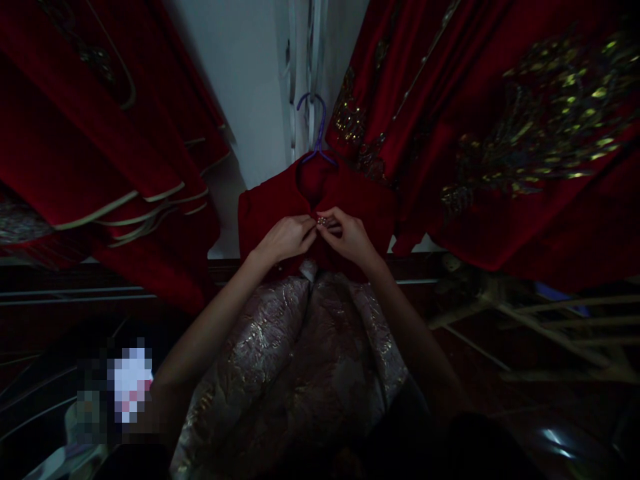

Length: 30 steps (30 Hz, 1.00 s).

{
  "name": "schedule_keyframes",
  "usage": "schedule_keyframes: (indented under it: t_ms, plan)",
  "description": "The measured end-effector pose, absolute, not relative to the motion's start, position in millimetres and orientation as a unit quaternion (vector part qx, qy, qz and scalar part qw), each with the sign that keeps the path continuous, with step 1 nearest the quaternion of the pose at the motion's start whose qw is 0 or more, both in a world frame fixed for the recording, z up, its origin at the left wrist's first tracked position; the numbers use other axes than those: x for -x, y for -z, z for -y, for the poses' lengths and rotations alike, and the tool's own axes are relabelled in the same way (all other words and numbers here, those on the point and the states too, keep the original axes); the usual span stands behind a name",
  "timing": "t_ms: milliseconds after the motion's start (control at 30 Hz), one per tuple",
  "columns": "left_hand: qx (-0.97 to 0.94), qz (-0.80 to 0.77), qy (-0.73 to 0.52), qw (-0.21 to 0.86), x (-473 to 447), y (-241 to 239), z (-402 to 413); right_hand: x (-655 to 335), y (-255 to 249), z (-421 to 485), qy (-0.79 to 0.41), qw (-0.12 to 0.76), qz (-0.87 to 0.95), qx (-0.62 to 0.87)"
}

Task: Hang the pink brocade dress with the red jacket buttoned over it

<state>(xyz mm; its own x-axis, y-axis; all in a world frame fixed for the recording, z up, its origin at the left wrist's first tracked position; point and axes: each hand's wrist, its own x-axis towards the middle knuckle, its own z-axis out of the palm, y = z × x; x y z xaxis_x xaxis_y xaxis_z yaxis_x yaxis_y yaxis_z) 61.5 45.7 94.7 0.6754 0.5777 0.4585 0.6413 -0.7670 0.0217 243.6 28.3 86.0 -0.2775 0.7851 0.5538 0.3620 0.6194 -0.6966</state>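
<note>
A short red jacket hangs in front of me on a purple hanger, its neck opening facing up. At the middle of its front, my left hand pinches the cloth by the front edge. My right hand has thumb and forefinger closed on a small beaded ornament, perhaps a button, just below the neck. The fingertips of both hands nearly meet there. Exactly how the ornament joins the cloth is hidden by the fingers. A shiny patterned skirt spreads below the jacket, under my forearms.
Red garments with pale trim hang at left. Another red garment with gold embroidery hangs at right. Behind are a pale wall and metal rails. A wooden rack stands low at right. The scene is dim.
</note>
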Motion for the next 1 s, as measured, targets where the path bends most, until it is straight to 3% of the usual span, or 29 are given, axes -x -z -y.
schedule_keyframes:
  t_ms: [100, 200, 367, 467, 600, 833, 1000]
  plan:
    - [0.917, 0.327, 0.207, 0.092, -61, -94, -47, -243, -86, -35, -0.223, 0.454, 0.774, 0.381]
    - [0.898, 0.343, 0.26, 0.088, -64, -86, -41, -233, -80, -40, -0.201, 0.498, 0.728, 0.426]
    - [0.772, 0.408, 0.478, -0.091, -74, -53, -24, -220, -55, -25, -0.245, 0.553, 0.682, 0.411]
    - [0.698, 0.436, 0.528, -0.21, -71, -34, -13, -236, -31, -7, -0.249, 0.493, 0.704, 0.445]
    - [0.675, 0.444, 0.504, -0.307, -54, -21, -2, -268, -19, 9, -0.269, 0.396, 0.723, 0.499]
    - [0.688, 0.438, 0.464, -0.347, -47, -11, -3, -276, -58, 26, -0.595, 0.497, 0.49, 0.399]
    - [0.639, 0.387, 0.505, -0.432, -63, -18, 6, -265, -65, 31, -0.657, 0.53, 0.414, 0.34]
